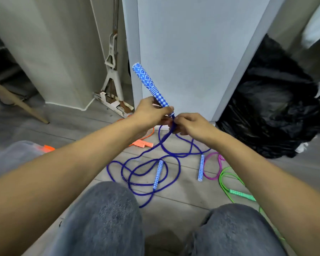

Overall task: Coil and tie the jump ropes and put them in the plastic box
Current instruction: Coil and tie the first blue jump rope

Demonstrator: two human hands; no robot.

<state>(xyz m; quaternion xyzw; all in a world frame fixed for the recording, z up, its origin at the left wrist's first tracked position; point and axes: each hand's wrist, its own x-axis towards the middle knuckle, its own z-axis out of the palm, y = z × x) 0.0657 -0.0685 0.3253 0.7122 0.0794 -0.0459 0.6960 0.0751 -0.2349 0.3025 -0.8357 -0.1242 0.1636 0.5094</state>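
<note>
The left hand [151,113] curls round the lower end of the raised handle [148,82], which is patterned blue and white. The right hand [190,124] pinches the blue rope [166,137] just below where it leaves that handle, and the two hands nearly touch. The raised handle is in the air above the floor [174,206] with its long axis tilted: the free end points toward 11 o'clock and the rope end toward 5 o'clock. From the hands the blue rope drops to the floor and spreads in loose, uncoiled loops ahead of the knees. A second handle [158,174] lies among the loops, running nearly 12 to 6, and a third handle [201,168] lies to its right on much the same line. A pink rope [212,163] and a green rope [227,180] lie at 4 o'clock from the loops, and orange handles [142,144] lie at 10 o'clock. The plastic box [13,156] sits at the frame's 8 o'clock.
</note>
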